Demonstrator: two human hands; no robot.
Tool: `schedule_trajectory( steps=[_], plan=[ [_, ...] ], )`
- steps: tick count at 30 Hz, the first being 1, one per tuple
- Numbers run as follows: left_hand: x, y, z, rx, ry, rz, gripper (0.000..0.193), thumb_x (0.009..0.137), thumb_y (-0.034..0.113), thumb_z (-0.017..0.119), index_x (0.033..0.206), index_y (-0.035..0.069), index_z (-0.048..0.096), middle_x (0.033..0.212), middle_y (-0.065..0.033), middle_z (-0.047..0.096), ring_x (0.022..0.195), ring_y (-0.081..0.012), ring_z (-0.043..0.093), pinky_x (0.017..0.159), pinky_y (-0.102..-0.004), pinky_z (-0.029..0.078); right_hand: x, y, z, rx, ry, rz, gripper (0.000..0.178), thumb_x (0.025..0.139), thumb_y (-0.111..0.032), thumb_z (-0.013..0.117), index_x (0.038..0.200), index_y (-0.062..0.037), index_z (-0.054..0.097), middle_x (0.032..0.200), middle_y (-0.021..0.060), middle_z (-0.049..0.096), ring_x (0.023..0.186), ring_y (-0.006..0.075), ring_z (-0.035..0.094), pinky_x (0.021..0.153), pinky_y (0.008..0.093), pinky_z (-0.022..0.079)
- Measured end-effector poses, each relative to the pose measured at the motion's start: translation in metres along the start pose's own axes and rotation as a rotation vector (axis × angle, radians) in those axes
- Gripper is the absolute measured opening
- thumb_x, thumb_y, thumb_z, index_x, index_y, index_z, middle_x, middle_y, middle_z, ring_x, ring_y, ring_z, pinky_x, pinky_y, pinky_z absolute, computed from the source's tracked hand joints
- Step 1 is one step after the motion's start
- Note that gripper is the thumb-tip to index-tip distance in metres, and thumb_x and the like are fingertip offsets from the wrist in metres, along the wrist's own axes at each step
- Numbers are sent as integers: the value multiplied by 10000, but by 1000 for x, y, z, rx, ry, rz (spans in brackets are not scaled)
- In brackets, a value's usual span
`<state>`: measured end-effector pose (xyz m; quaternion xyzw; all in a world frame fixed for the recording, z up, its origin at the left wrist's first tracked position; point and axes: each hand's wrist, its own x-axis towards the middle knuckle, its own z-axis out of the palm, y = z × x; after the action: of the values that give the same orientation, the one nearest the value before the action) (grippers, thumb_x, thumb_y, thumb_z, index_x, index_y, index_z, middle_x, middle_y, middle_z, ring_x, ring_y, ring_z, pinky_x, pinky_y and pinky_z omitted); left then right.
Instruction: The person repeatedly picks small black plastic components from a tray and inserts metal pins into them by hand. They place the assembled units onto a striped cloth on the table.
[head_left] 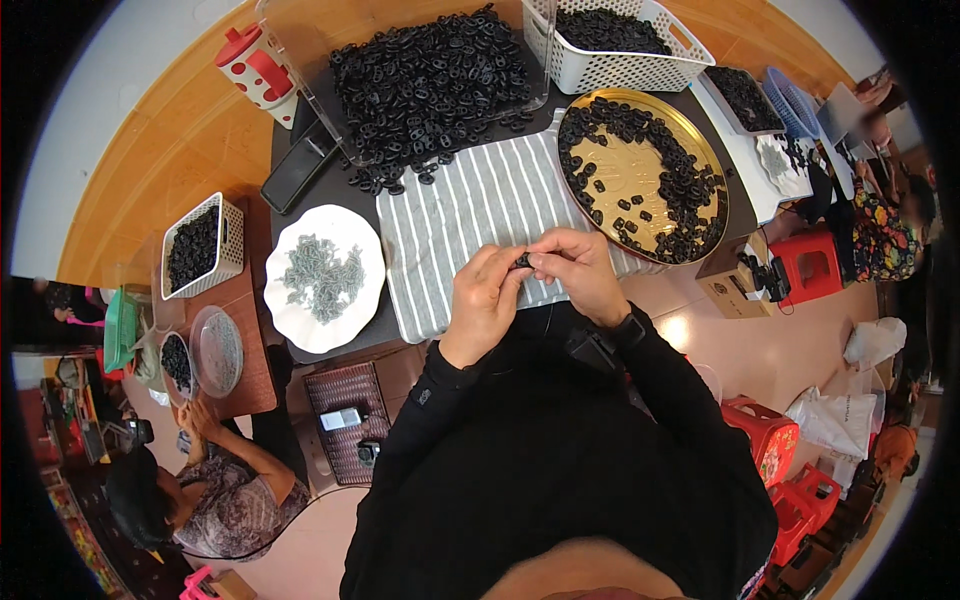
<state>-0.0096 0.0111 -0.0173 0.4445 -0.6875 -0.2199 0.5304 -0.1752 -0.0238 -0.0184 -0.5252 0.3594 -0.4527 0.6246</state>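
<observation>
Over the near edge of a grey-and-white striped cloth [480, 205], both my hands meet. My left hand [483, 302] is closed, its fingertips on a small black plastic piece [522, 260]. From the other side my right hand [582, 275] pinches at the same piece with thumb and forefinger; most of it is hidden by the fingers. Left of the cloth, a white scalloped plate [325, 332] carries a heap of small grey metal bits that look like springs. To the right, a gold round tray [620, 170] holds many small black pieces.
A clear bin [300, 80] spills two-holed black pieces toward the cloth. Behind stand a white basket [625, 72] and a polka-dot cup [255, 70]; a dark phone [300, 170] lies at left. Co-workers [215, 490] sit at side tables. Red stools [805, 500] stand at right.
</observation>
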Motion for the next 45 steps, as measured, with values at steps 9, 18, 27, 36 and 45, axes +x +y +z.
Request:
schedule_trajectory(
  steps=[9, 18, 27, 36, 45],
  plan=[
    [2, -2, 2, -59, 37, -27, 235, 803, -34, 662, 1038, -41, 647, 761, -129, 566, 626, -249, 568, 563, -333, 463, 0, 3, 1, 48, 3, -37, 71, 879, -1, 635, 914, 10, 695, 761, 19, 661, 644, 48, 572, 571, 186, 449],
    [1, 2, 2, 35, 13, 34, 264, 804, -67, 637, 1067, -59, 611, 823, -164, 556, 676, -302, 569, 596, -361, 466, -3, 1, 6, 16, 31, -79, 68, 880, 5, 631, 908, 12, 693, 766, 26, 660, 649, 50, 574, 573, 184, 445],
    [0, 1, 3, 110, -6, 77, 306, 785, -87, 645, 1086, -50, 608, 823, -150, 566, 653, -273, 579, 569, -339, 464, -4, 2, 10, 25, 70, -48, 42, 873, 0, 637, 900, 9, 667, 779, 21, 653, 660, 50, 582, 579, 191, 454],
    [2, 3, -3, -126, 12, -105, 362, 807, 19, 722, 1141, -69, 615, 825, -100, 571, 623, -154, 550, 542, -266, 455, 54, -110, -55, -194, 57, -61, 118, 893, -44, 592, 983, 4, 651, 900, 57, 671, 663, 74, 581, 602, 195, 466],
    [2, -1, 0, -127, 14, -52, 297, 819, 5, 688, 1097, -70, 615, 791, -107, 567, 630, -178, 563, 545, -287, 454, 127, -149, -151, -655, 187, 119, 206, 862, -79, 648, 1032, 35, 672, 866, 124, 692, 782, 177, 667, 642, 277, 518]
  ],
)
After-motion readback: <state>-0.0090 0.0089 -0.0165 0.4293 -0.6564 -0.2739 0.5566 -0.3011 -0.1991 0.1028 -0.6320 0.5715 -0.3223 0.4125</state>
